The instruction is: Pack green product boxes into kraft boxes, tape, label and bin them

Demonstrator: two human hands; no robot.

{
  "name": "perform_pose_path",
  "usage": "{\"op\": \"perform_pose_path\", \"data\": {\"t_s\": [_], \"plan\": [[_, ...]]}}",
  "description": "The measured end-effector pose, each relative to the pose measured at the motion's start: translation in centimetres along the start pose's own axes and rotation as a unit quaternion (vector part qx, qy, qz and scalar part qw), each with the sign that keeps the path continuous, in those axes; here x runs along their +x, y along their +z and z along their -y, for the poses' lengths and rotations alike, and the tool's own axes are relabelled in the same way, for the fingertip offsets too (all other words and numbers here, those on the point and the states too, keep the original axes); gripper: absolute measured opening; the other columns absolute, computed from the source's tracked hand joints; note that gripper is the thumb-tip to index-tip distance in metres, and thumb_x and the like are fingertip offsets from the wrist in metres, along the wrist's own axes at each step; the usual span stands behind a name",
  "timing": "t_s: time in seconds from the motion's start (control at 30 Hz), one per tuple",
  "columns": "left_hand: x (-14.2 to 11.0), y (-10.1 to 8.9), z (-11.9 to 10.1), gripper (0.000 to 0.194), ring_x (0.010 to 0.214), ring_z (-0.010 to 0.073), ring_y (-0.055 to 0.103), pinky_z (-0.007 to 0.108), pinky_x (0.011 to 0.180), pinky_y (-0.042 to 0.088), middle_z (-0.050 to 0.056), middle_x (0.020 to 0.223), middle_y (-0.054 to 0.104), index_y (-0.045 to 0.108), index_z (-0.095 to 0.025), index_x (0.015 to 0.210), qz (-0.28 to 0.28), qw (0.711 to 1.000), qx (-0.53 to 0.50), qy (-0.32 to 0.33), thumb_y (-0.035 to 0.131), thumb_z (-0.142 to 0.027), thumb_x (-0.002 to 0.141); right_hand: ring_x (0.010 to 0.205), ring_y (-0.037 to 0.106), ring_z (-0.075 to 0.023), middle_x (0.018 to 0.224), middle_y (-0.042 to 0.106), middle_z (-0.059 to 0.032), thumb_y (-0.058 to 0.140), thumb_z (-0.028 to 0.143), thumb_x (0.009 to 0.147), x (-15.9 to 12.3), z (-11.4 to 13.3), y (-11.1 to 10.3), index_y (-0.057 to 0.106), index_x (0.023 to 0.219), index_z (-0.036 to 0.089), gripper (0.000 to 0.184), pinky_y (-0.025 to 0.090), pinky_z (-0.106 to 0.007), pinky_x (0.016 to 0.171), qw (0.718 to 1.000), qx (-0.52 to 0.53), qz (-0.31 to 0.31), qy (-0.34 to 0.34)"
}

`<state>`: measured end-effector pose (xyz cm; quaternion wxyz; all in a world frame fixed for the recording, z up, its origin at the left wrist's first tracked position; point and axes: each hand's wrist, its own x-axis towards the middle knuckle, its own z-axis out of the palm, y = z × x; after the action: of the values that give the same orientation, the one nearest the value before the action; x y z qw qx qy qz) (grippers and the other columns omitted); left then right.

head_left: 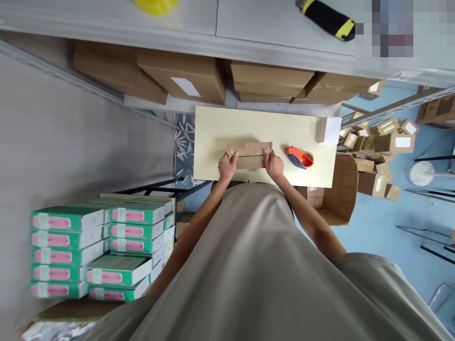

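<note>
A small brown cardboard box [249, 162] lies on the pale yellow tabletop [245, 124], close to its front edge. Shiny tape and a dark slit run across its upper face. My left hand [228, 165] grips the box at its left end, thumb on top. At the opposite end my right hand [273, 164] holds it the same way, fingers curled around the side. To the right of that hand rests a red and blue tape dispenser [297, 157] with a tape roll on it.
A white box [329, 130] stands at the table's right corner. Large cartons [185, 76] fill the shelf behind. Green and white boxes [71, 246] are stacked at left. An open carton [339, 189] stands right of the table, near many small taped parcels [394, 142] on the floor.
</note>
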<state>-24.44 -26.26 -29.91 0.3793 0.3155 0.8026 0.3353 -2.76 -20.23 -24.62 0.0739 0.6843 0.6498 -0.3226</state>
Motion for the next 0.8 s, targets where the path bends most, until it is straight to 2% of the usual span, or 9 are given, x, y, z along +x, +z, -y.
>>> {"op": "perform_pose_path", "data": {"t_s": [0.1, 0.17, 0.23, 0.33, 0.43, 0.53, 0.67, 0.8], "plan": [[0.4, -1.8, 0.9, 0.035, 0.111, 0.0322, 0.079, 0.039, 0.102, 0.059, 0.010, 0.098, 0.083, 0.073, -0.022, 0.090, 0.050, 0.997, -0.043, 0.037, 0.065, -0.052, 0.106, 0.113, 0.079, -0.0385, 0.122, 0.082, -0.0251, 0.014, 0.062, 0.122, 0.4, -1.8, -0.5, 0.064, 0.146, 0.014, 0.073, 0.053, -0.039, 0.096, 0.998, 0.032, 0.010, -0.052], [0.4, -2.8, 1.2, 0.030, 0.113, 0.0294, 0.079, 0.038, 0.104, 0.060, 0.010, 0.109, 0.085, 0.078, -0.019, 0.100, 0.071, 0.993, -0.084, 0.048, 0.066, -0.047, 0.104, 0.110, 0.078, -0.0368, 0.122, 0.082, -0.0239, 0.014, 0.064, 0.121, 0.3, -2.7, -0.7, 0.068, 0.139, 0.015, 0.075, 0.054, -0.039, 0.094, 0.993, 0.074, 0.010, -0.093], [0.3, -3.5, 1.3, 0.029, 0.113, 0.0280, 0.079, 0.039, 0.106, 0.061, 0.012, 0.119, 0.086, 0.080, -0.017, 0.110, 0.052, 0.992, -0.107, 0.040, 0.072, -0.043, 0.099, 0.108, 0.078, -0.0342, 0.127, 0.080, -0.0246, 0.018, 0.066, 0.120, 0.1, -3.1, -0.7, 0.071, 0.133, 0.015, 0.075, 0.056, -0.039, 0.094, 0.987, 0.113, -0.023, -0.112], [0.0, -4.0, 1.2, 0.033, 0.105, 0.0276, 0.081, 0.042, 0.104, 0.064, 0.014, 0.118, 0.086, 0.083, -0.016, 0.115, 0.020, 0.994, -0.100, 0.023, 0.081, -0.037, 0.090, 0.101, 0.078, -0.0308, 0.127, 0.078, -0.0240, 0.037, 0.066, 0.116, -0.4, -3.0, -0.8, 0.074, 0.123, 0.014, 0.064, 0.060, -0.040, 0.095, 0.981, 0.140, -0.074, -0.109], [0.1, -4.6, 0.8, 0.035, 0.101, 0.0272, 0.082, 0.044, 0.102, 0.067, 0.013, 0.120, 0.084, 0.084, -0.018, 0.118, 0.019, 0.994, -0.097, 0.050, 0.083, -0.032, 0.086, 0.099, 0.080, -0.0295, 0.125, 0.078, -0.0215, 0.052, 0.056, 0.112, -0.9, -2.6, -1.1, 0.075, 0.121, 0.015, 0.048, 0.063, -0.041, 0.095, 0.978, 0.151, -0.074, -0.123], [0.7, -5.1, 0.4, 0.038, 0.112, 0.0280, 0.082, 0.046, 0.109, 0.067, 0.013, 0.131, 0.082, 0.081, -0.020, 0.124, -0.001, 0.988, -0.132, 0.081, 0.079, -0.024, 0.086, 0.108, 0.080, -0.0303, 0.135, 0.077, -0.0219, 0.055, 0.048, 0.111, -1.0, -2.4, -1.2, 0.074, 0.130, 0.017, 0.041, 0.065, -0.043, 0.098, 0.968, 0.182, -0.081, -0.153], [1.1, -4.7, 0.7, 0.044, 0.130, 0.0297, 0.079, 0.050, 0.122, 0.060, 0.014, 0.133, 0.083, 0.075, -0.021, 0.127, 0.030, 0.986, -0.166, 0.014, 0.078, -0.017, 0.083, 0.117, 0.079, -0.0313, 0.149, 0.074, -0.0207, 0.060, 0.040, 0.107, -0.6, -2.9, -0.1, 0.072, 0.140, 0.019, 0.041, 0.066, -0.047, 0.107, 0.965, 0.190, -0.077, -0.166], [0.0, -3.8, 2.4, 0.050, 0.132, 0.0356, 0.080, 0.055, 0.119, 0.061, 0.015, 0.134, 0.082, 0.076, -0.020, 0.123, 0.063, 0.984, -0.159, -0.041, 0.079, -0.010, 0.074, 0.112, 0.083, -0.0304, 0.138, 0.081, -0.0186, 0.075, 0.035, 0.098, -0.1, -4.5, 1.7, 0.075, 0.134, 0.019, 0.039, 0.068, -0.048, 0.105, 0.975, 0.184, 0.006, -0.120]]}}
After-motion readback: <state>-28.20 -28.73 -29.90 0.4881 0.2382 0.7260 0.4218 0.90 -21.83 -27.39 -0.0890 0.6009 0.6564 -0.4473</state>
